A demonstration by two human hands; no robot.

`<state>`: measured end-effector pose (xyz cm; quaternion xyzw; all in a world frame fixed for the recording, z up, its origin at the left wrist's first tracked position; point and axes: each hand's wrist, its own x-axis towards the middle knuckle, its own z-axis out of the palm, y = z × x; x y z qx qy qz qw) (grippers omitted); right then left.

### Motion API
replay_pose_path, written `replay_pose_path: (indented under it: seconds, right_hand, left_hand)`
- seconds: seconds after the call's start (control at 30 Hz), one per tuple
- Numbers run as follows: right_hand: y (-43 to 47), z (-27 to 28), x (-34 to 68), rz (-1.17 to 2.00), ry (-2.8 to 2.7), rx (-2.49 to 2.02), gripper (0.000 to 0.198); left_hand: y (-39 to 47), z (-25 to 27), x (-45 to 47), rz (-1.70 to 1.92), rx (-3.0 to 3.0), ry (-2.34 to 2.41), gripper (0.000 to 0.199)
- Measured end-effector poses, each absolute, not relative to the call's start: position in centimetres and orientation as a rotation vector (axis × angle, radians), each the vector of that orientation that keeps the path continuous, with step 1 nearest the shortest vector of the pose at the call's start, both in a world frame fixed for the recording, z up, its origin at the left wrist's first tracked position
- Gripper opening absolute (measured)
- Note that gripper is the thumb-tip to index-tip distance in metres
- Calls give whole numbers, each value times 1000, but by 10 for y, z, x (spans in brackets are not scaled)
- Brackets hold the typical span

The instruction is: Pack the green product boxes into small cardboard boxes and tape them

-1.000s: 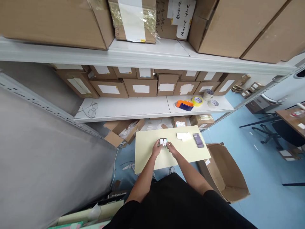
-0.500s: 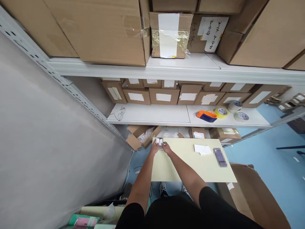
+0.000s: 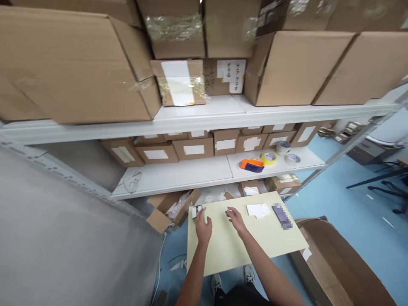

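Observation:
My left hand [image 3: 203, 227] is over the left part of the pale yellow board [image 3: 219, 250], thumb and fingers apart. Just beyond its fingertips, at the board's far left corner, lies a small stack of white cards or small boxes [image 3: 196, 211] with dark and green edges; the fingers partly cover it, and I cannot tell whether they touch it. My right hand [image 3: 235, 219] hovers over the middle of the board with its fingers spread and nothing in them. White paper pieces [image 3: 257, 210] lie to its right, beside a blurred purple phone-like object [image 3: 282, 216].
Behind the board, a shelf [image 3: 178, 170] holds labelled cardboard boxes [image 3: 193, 149], an orange and blue tape dispenser [image 3: 252, 165] and tape rolls [image 3: 269, 158]. An open carton [image 3: 174, 208] stands at the left, and a large one [image 3: 338, 259] sits on the floor at right.
Both hands have come away from the small white stack, which stays at the board's far left corner. My right hand has moved rightward. The view has tilted up and turned right.

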<state>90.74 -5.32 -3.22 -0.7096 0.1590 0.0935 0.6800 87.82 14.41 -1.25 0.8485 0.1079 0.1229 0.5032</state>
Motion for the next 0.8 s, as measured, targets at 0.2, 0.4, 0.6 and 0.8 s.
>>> replay_pose_path:
  seconds: [0.2,0.4,0.6,0.8]
  right_hand:
    - [-195,24,933,-336,294,-1785,42]
    - [-256,85,1013,-519,22,-2115,45]
    - [-251,129,1100,-442,-222,-2597,36]
    - [-235,138,1120,-165,-272,-2729,40]
  left_hand:
    - [65,-13,863,81,1863,222,62]
    - [23,12,872,-22,1841,61,62]
    - [29,27,859,97,1887,187,58]
    - [39,38,831,190,1911,333,58]
